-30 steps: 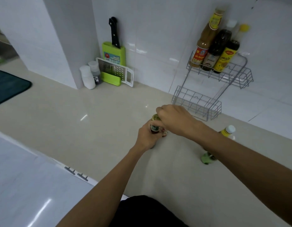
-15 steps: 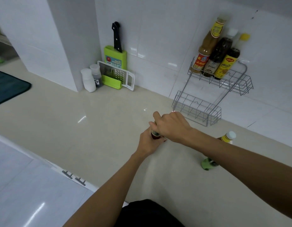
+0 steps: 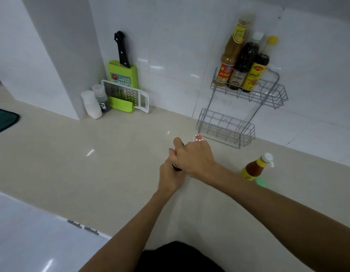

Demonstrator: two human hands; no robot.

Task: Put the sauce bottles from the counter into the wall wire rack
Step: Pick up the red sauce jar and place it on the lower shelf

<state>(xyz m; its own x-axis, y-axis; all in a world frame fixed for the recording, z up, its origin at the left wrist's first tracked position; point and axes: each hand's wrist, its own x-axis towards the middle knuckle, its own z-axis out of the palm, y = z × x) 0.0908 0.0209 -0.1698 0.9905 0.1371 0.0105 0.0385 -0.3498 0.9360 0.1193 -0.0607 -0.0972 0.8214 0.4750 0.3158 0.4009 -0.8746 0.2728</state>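
A small dark bottle stands on the counter in the middle, mostly hidden by both hands. My left hand is wrapped around its body. My right hand is closed over its top. A red-and-white cap shows just past my right knuckles; I cannot tell what it belongs to. An orange sauce bottle with a yellow label and white cap stands to the right, behind my right forearm. The wall wire rack holds three sauce bottles on its upper shelf. The lower shelf holds nothing.
A green knife block with a black knife, a white grater and two small white-capped containers stand at the back left by a wall corner. A dark mat lies far left. Something green lies beside the orange bottle.
My right hand has come down over the dark bottle's top, hiding its cap. The red-and-white cap has come into sight beyond my knuckles. Both hands stay at the same spot on the counter.
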